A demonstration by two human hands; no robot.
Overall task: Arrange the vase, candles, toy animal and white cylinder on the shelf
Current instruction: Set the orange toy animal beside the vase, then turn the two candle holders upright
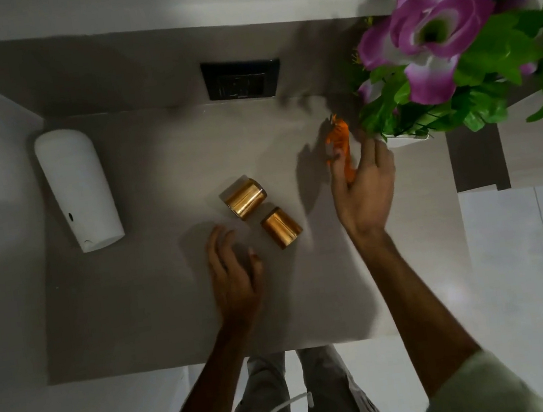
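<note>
A person's right hand (362, 183) grips an orange toy animal (339, 143) beside the white vase (404, 139) of purple flowers; the left hand (234, 273) hovers spread near two gold candles (244, 197) on the shelf (138, 309).

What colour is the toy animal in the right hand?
Orange; the toy animal shows best in the head view, held in the right hand.

Orange toy animal (339, 141) in right hand (364, 186)
</note>
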